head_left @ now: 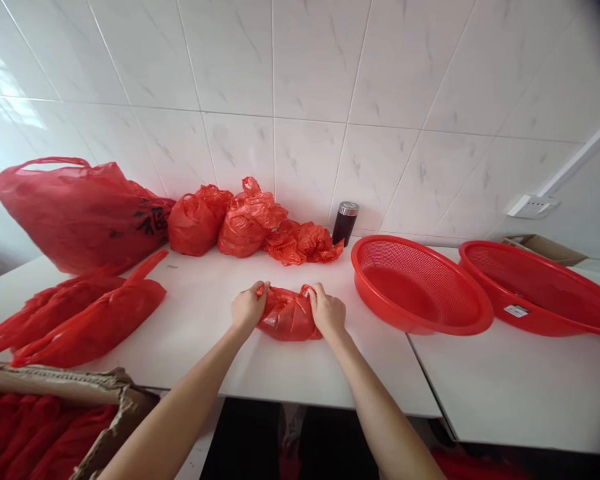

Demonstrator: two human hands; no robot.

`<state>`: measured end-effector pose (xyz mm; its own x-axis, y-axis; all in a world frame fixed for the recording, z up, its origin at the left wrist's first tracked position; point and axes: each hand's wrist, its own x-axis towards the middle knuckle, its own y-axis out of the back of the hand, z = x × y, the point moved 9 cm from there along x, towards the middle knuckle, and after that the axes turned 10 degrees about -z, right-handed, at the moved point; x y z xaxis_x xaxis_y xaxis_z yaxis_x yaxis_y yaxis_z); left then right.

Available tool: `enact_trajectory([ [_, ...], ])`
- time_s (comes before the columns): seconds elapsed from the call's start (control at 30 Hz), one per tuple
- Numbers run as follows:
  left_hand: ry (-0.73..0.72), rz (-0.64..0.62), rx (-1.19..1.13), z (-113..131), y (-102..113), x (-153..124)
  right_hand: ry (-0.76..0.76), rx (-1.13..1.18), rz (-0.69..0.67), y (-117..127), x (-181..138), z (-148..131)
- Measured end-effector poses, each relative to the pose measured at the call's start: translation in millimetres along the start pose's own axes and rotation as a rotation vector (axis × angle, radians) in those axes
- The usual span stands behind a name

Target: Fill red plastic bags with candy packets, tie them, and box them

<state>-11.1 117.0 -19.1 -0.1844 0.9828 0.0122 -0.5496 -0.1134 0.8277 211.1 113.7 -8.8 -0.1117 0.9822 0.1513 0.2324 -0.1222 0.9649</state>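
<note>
White table [195, 300] space is backed by a wall [310, 60] of marbled tiles, and near its front edge a small filled red bag [286, 321] is held between two bare hands. Its left top corner is gripped by the closed fingers of the left hand [247, 308], its right one by those of the right hand [329, 311], where a short loop of plastic is pinched at the fingertips. The body of the bag is set between and slightly below the fingers, its underside apparently rested on the table. Behind it, a crumpled red bag [303, 243] is placed beside a dark flask [344, 228]; two bulging red bags [253, 225] are lined up to the left, followed by a large red bag [80, 217] printed with a black character. Flatter red bags [100, 323] are laid in front of that one, above a cardboard box [55, 379] filled with red plastic. To the right, a red colander [377, 308] and a red basin [555, 325] are stood side by side.
</note>
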Motion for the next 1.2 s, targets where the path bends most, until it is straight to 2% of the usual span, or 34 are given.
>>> enact_trajectory([
  [0.1,0.032,-0.043,0.065,-12,-7,1,-0.013,-0.013,0.002,0,5,16],
  [0.2,0.05,-0.068,0.125,-18,-18,0,-0.035,-0.005,-0.018,-11,9,24],
  [0.4,-0.011,-0.045,0.24,-11,-29,-1,-0.161,0.044,-0.024,-33,10,37],
  [0.63,-0.011,-0.012,0.253,-10,-32,-3,-0.277,0.189,0.038,-33,8,51],
  [0.77,0.076,0.011,0.174,-21,-24,-5,-0.367,0.365,0.105,-27,4,67],
  [0.93,0.215,0.036,0.011,-42,-12,-5,-0.393,0.635,0.163,-26,2,85],
  [1.1,0.196,-0.003,-0.139,-53,-3,0,-0.378,0.814,0.187,-31,1,91],
  [1.2,0.161,0.02,-0.177,-56,23,3,-0.323,0.904,0.195,-32,1,89],
])
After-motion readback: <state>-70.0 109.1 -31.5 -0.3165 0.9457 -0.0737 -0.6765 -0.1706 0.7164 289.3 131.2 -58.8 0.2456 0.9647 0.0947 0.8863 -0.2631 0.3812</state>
